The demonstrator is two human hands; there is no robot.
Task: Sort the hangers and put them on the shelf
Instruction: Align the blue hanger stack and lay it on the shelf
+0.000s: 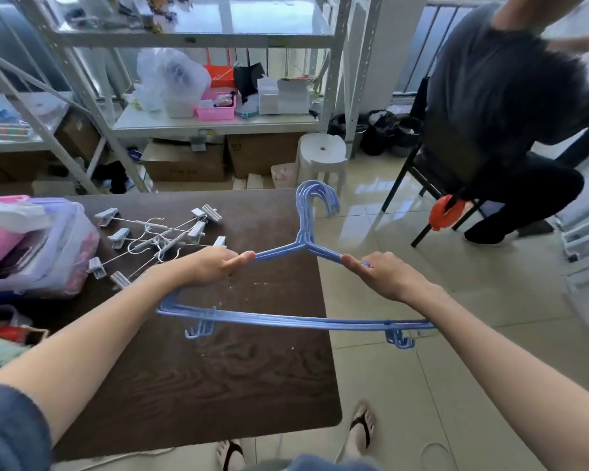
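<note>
Cluttered storeroom with pale floor tiles, a dark wood-grain table (191, 385) in the foreground and a white metal shelf unit (215, 122) behind it, loaded with a pink basket (215, 112) and a clear plastic bag (170, 76). Cardboard boxes (184, 163) tucked under the shelf, a white stool (322, 158) just beside them. Held above the table's right edge: a stack of blue hangers (303, 239), hooks pointing away toward the shelf, bottom bars toward the wearer. Left hand (211, 268) clamped on the left shoulder of the stack, right hand (385, 273) clamped on the right shoulder. Lay tangled on the table to the left, apart from the blue stack: white clip hangers (157, 239). Sat at the table's left end: a lidded plastic bin (38, 246). Crouched on a black chair at right: another person in dark clothes (510, 107).
</note>
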